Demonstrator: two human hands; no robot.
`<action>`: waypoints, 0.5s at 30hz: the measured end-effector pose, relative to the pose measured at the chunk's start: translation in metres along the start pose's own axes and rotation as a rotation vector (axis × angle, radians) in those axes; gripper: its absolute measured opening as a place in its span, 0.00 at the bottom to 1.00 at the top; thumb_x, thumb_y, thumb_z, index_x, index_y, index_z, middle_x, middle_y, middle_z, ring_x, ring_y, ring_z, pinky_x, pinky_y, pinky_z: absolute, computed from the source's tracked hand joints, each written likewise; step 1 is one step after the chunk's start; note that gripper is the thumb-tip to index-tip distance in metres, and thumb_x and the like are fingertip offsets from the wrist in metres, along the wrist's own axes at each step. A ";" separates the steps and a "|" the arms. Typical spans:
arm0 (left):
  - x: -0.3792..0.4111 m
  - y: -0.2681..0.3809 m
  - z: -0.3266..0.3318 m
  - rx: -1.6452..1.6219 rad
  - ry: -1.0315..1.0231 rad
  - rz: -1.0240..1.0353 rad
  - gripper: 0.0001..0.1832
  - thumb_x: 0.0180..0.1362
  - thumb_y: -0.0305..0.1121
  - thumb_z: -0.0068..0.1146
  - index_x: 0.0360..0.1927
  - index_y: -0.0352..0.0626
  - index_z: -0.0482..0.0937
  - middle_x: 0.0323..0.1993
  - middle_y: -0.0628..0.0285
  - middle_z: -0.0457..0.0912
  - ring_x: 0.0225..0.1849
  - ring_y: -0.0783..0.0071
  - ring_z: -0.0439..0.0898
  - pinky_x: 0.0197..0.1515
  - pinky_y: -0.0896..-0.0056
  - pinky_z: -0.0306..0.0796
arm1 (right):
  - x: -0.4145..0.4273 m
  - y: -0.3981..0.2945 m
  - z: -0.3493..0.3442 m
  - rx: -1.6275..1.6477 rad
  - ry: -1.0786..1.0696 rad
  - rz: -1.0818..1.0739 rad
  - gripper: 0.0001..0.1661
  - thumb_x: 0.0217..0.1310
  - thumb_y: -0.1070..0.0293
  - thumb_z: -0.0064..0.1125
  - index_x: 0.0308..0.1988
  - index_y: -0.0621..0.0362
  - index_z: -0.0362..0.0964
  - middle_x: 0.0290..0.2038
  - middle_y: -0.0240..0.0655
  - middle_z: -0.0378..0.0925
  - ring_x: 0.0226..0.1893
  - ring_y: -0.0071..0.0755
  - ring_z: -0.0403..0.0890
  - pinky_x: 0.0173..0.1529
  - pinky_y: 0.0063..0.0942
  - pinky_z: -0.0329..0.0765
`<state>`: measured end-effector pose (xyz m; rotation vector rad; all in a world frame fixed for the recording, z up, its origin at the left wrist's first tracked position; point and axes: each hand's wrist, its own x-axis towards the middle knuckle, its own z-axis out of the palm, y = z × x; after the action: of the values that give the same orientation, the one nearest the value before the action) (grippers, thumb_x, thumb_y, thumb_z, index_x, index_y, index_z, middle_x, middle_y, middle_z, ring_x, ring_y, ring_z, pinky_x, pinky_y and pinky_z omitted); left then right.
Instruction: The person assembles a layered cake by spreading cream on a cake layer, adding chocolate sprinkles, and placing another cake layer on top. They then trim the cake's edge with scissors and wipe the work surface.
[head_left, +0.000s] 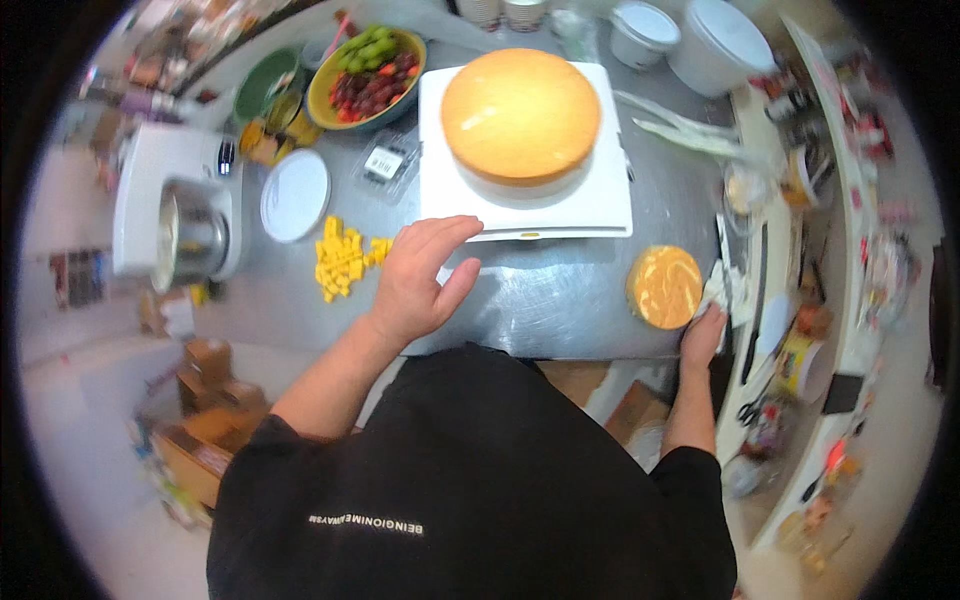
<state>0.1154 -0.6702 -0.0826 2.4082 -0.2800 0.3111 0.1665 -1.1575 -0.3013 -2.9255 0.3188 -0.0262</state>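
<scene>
My left hand (427, 281) is held over the steel table, palm down and fingers apart, with nothing in it. Just left of it lie diced yellow fruit pieces (339, 259). Beyond its fingertips a large round sponge cake (521, 116) rests on a white square board (525, 220). My right hand (703, 336) is at the table's right edge, touching a crumpled white cloth or paper (724, 289); whether it grips this cannot be told. Close to that hand sits a small round cake (664, 287) with a marbled yellow top.
A stand mixer (135, 202) and a white lid (295, 195) are at left. Behind stand a fruit bowl (315, 97), a clear plastic box (384, 163) and white tubs (720, 46). Scissors (750, 411) and jars are on the right shelf.
</scene>
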 end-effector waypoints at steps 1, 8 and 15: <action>-0.008 -0.007 -0.001 0.001 0.037 -0.025 0.22 0.55 0.28 0.59 0.55 0.38 0.78 0.53 0.50 0.80 0.55 0.52 0.77 0.59 0.58 0.69 | 0.000 -0.004 -0.003 0.017 -0.014 0.011 0.24 0.62 0.78 0.49 0.58 0.64 0.64 0.52 0.56 0.69 0.53 0.62 0.72 0.57 0.45 0.71; -0.004 -0.028 0.009 0.028 0.117 0.038 0.31 0.54 0.39 0.64 0.62 0.41 0.73 0.65 0.51 0.70 0.65 0.50 0.69 0.65 0.52 0.63 | 0.010 0.035 -0.016 -0.045 -0.181 -0.008 0.28 0.60 0.70 0.56 0.60 0.64 0.67 0.52 0.53 0.74 0.53 0.56 0.76 0.59 0.43 0.71; 0.025 -0.034 0.023 0.162 0.154 0.194 0.36 0.53 0.42 0.65 0.66 0.43 0.68 0.67 0.50 0.67 0.67 0.50 0.66 0.66 0.51 0.62 | 0.015 -0.170 -0.145 0.287 0.088 -0.505 0.17 0.67 0.73 0.52 0.54 0.65 0.73 0.52 0.47 0.78 0.50 0.46 0.80 0.56 0.35 0.74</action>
<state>0.1523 -0.6632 -0.1132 2.5022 -0.4342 0.6263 0.2115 -1.0260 -0.1251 -2.6415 -0.3850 -0.2519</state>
